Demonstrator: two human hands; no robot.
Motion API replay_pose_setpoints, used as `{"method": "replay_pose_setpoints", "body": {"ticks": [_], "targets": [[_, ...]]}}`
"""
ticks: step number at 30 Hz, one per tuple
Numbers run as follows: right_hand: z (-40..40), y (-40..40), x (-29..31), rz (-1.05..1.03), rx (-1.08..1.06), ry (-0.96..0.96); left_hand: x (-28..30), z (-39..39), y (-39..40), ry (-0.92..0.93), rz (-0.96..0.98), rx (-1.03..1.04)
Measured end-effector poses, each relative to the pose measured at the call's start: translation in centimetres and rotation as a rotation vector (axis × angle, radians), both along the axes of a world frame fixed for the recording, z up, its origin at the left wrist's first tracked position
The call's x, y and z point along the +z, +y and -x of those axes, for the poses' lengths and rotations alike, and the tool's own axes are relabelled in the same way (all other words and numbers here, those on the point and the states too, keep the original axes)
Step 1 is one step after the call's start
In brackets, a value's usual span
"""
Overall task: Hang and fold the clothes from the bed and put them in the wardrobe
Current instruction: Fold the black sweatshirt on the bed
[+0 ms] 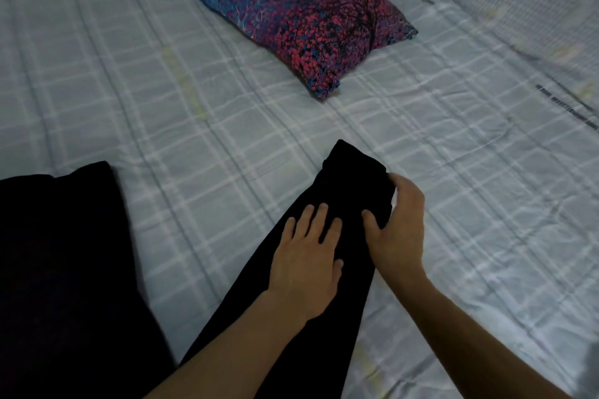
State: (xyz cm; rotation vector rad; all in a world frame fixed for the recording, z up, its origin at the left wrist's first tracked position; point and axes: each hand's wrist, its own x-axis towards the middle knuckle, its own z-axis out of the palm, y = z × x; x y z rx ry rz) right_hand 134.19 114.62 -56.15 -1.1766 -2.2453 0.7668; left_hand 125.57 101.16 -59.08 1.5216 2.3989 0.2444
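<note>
The right hand (397,230) had its grip closed round the right edge of a long black garment (311,285), thumb on top of the cloth and fingers curled over and under the doubled-back far end. Just beside it, the left hand (308,256) lay flat on the same garment, fingers straight and slightly spread, pressing the cloth down and gripping nothing. Both bare forearms came in from the near edge of the bed.

The garment ran as a narrow dark strip from the near edge of the bed up toward its middle, its far end folded into a thicker block under the right hand. What kind of garment it was could not be told in the dim light.

A second black garment (64,269) lay spread at the near left corner of the bed, apart from the first.

The bed sheet (194,100) was pale blue-grey with a white check. A line of dark printed lettering ran along the sheet near the right edge, too blurred to read.

A pillow (291,10) with a printed tree of red blossom against blue lay toward the far edge, well apart from both garments.
</note>
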Motion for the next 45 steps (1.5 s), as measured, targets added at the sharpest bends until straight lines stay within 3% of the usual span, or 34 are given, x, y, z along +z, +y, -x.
{"method": "replay_pose_setpoints", "body": {"ticks": [2, 5, 8, 17, 21, 29, 35, 40, 45], "targets": [[-1.0, -0.9, -1.3, -0.134, 0.240, -0.099, 0.0, -0.3, -0.6, 0.029, -0.020, 0.036], [-2.0, -1.5, -3.9, -0.140, 0.423, -0.420, -0.6, -1.1, -2.4, 0.026, -0.026, 0.096], [-1.8, -1.5, -5.6, -0.133, 0.444, -0.622, -1.3, -2.7, -4.9, 0.035, 0.010, 0.078], [0.5, -1.2, -4.5, -0.076, 0.402, -0.844, 2.1, -4.0, -13.6, 0.030, -0.048, 0.231], [1.7, -6.8, -1.5, 0.021, 0.376, -0.640, 5.0, -3.9, -19.4, 0.001, -0.106, 0.414], [-1.4, -26.0, 2.9, 0.087, 0.852, -0.393, 8.0, -5.1, -33.0, -0.058, -0.107, 0.608], [-4.8, -37.8, 3.9, -0.113, 1.128, -0.301, 9.0, -7.2, -46.3, -0.185, -0.027, 0.684], [-7.7, -44.8, 1.4, -0.149, 1.255, -0.510, 7.1, -9.6, -54.9, -0.184, 0.383, 0.585], [-8.7, -45.6, -0.8, -0.103, 1.171, -0.792, 4.6, -11.3, -57.2, -0.092, 0.300, 0.684]]}}
